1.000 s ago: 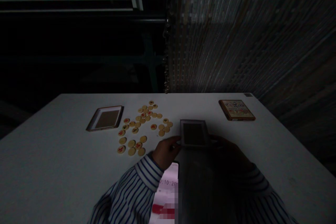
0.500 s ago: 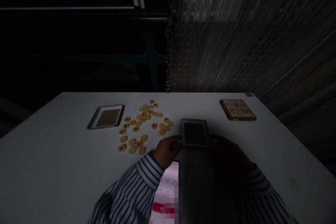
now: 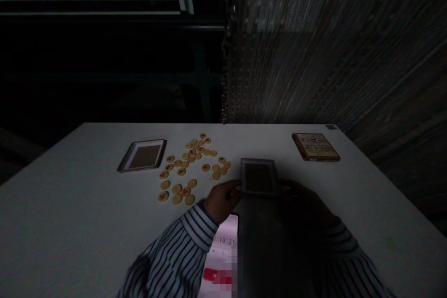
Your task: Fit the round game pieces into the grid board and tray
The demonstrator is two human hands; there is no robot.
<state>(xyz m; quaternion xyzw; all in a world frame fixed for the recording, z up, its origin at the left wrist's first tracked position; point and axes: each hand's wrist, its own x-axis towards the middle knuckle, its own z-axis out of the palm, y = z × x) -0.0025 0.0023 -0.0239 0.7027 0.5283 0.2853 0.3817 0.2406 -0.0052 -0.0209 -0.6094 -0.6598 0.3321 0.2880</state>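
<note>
A small shallow open box (image 3: 259,192) with pale walls and a dark inside lies between my two hands. My left hand (image 3: 220,200) is closed, with thumb and fingers pinching the box's left edge. On the opposite side, my right hand (image 3: 307,202) grips the right edge; deep shadow hides most of its fingers. To the left of the box, round wooden Chinese chess pieces (image 3: 181,172) are scattered over the white table (image 3: 87,223). Some show red or black characters, while others are plain side up.
Another shallow open box part (image 3: 145,156) lies at the left, beyond the pieces. A flat box with a printed cover (image 3: 317,145) rests at the far right. Below my left wrist, a lit phone (image 3: 223,242) is partly covered by my sleeve. A strand curtain (image 3: 286,56) hangs behind the table.
</note>
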